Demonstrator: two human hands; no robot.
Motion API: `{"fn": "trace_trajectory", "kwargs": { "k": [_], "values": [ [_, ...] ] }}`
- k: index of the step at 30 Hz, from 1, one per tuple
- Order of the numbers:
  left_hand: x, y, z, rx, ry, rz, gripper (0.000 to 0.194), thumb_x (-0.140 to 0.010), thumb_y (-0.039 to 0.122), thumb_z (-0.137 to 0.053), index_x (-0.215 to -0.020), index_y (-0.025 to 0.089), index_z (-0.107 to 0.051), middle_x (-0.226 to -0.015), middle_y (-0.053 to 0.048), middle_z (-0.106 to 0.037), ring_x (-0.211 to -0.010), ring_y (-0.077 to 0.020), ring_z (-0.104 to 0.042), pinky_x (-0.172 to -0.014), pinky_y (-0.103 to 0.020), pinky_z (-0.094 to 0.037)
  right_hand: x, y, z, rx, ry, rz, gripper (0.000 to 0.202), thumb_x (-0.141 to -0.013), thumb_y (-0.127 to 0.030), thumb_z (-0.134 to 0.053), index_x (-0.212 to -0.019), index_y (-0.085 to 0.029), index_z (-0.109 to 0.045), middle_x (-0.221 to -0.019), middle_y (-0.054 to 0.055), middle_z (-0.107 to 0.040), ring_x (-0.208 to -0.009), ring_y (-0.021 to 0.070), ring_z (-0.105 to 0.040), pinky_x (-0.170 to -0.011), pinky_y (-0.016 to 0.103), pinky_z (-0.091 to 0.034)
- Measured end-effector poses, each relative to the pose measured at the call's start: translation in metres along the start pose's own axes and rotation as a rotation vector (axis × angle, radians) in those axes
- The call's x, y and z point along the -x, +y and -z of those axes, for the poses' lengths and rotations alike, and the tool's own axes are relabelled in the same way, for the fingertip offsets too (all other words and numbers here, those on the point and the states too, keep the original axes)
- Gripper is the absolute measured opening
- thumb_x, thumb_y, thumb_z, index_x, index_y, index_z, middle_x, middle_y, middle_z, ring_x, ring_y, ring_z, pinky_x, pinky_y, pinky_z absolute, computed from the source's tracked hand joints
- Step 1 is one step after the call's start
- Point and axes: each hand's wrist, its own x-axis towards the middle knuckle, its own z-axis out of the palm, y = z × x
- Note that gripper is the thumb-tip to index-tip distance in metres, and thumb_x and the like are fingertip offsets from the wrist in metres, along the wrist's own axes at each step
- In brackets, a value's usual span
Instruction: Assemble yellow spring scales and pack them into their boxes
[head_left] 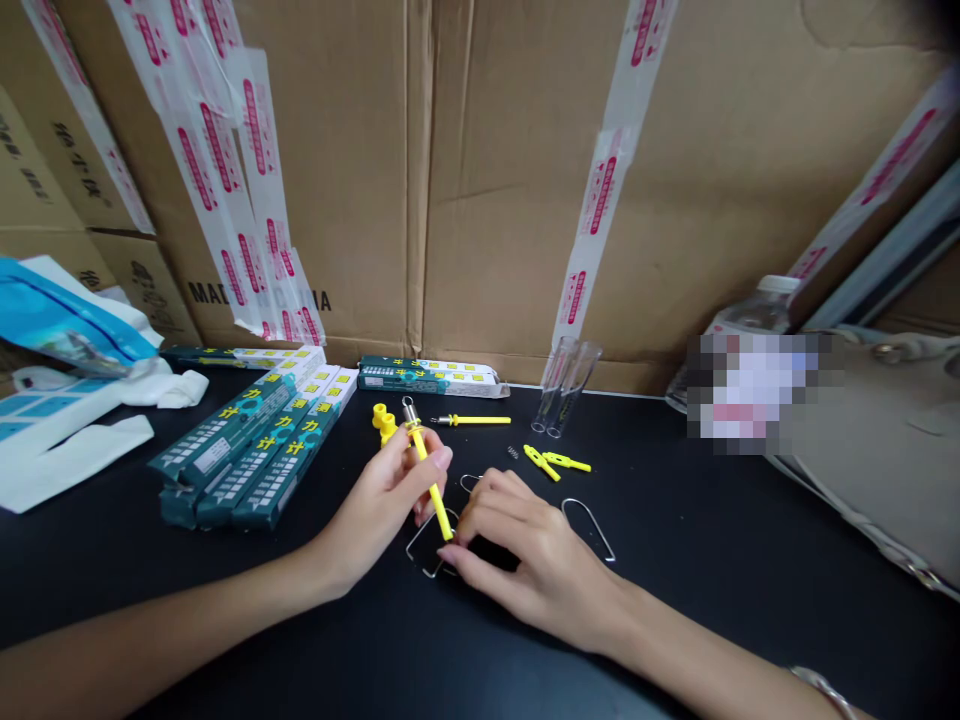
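My left hand (386, 485) is closed around a yellow spring-scale rod (433, 485), which slants down toward me. A metal collar and wire hook top its far end. My right hand (536, 545) is pinched at the rod's lower tip; whatever lies between those fingertips is too small to make out. Under and beside the hands are bent wire hooks (592, 528). Just beyond my left hand stand yellow caps (380, 416), and a similar yellow rod (480, 420) lies behind. Two short yellow pointed pieces (541, 463) and a small spring (513, 452) rest farther right.
Green-and-white boxes (259, 450) lie at left, with another box (431, 377) by the cardboard wall (495, 220). Two clear tubes (566, 390) stand behind the yellow pieces. A bottle (757, 310) and beige bag (877, 440) are at right; white-and-blue packaging (75, 390) is at far left.
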Motion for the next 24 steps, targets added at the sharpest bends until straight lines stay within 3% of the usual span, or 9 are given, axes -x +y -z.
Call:
{"fn": "trace_trajectory", "kwargs": {
  "k": [7, 10, 16, 20, 24],
  "values": [
    [-0.004, -0.002, 0.005, -0.048, 0.129, -0.108, 0.028, -0.097, 0.042, -0.050, -0.097, 0.017, -0.062, -0.096, -0.006, -0.069, -0.099, -0.0204, -0.062, -0.087, -0.030, -0.044, -0.001, 0.004, -0.001, -0.059, 0.097, -0.052, 0.019, -0.092, -0.023, -0.065, -0.074, -0.019, -0.060, -0.074, 0.001, -0.065, -0.076, 0.0175, -0.053, -0.074, 0.033, -0.044],
    [-0.005, -0.002, 0.006, 0.004, 0.122, -0.081, 0.027, -0.099, 0.041, -0.048, -0.100, 0.017, -0.059, -0.084, -0.005, -0.073, -0.091, -0.0208, -0.066, -0.089, -0.033, -0.045, -0.002, 0.004, 0.000, -0.089, 0.082, -0.040, 0.024, -0.092, -0.030, -0.066, -0.072, -0.018, -0.061, -0.072, 0.002, -0.065, -0.077, 0.0180, -0.053, -0.075, 0.033, -0.045],
    [-0.004, 0.001, 0.004, 0.061, 0.051, -0.013, 0.030, -0.099, 0.044, -0.046, -0.110, 0.017, -0.053, -0.054, 0.001, -0.067, -0.055, -0.0179, -0.065, -0.061, -0.027, -0.051, -0.002, 0.006, 0.003, -0.061, 0.189, -0.157, 0.038, -0.101, -0.028, -0.050, -0.066, -0.020, -0.063, -0.064, 0.001, -0.062, -0.070, 0.0171, -0.055, -0.069, 0.031, -0.045],
    [-0.002, 0.002, 0.004, 0.065, 0.029, 0.016, 0.033, -0.097, 0.045, -0.048, -0.117, 0.018, -0.050, -0.038, 0.008, -0.054, -0.031, -0.0150, -0.053, -0.037, -0.019, -0.042, -0.005, 0.012, 0.002, 0.030, 0.256, -0.246, 0.021, -0.098, -0.025, -0.055, -0.080, -0.021, -0.064, -0.075, 0.001, -0.066, -0.072, 0.0182, -0.059, -0.069, 0.032, -0.047],
    [0.000, 0.003, 0.004, 0.034, -0.012, 0.075, 0.040, -0.095, 0.050, -0.050, -0.121, 0.019, -0.050, -0.035, 0.010, -0.050, -0.021, -0.0124, -0.043, -0.026, -0.016, -0.034, -0.007, 0.015, 0.001, 0.047, 0.233, -0.258, 0.009, -0.094, -0.016, -0.057, -0.091, -0.021, -0.063, -0.084, 0.002, -0.068, -0.079, 0.0194, -0.062, -0.072, 0.033, -0.050]
  ]
}}
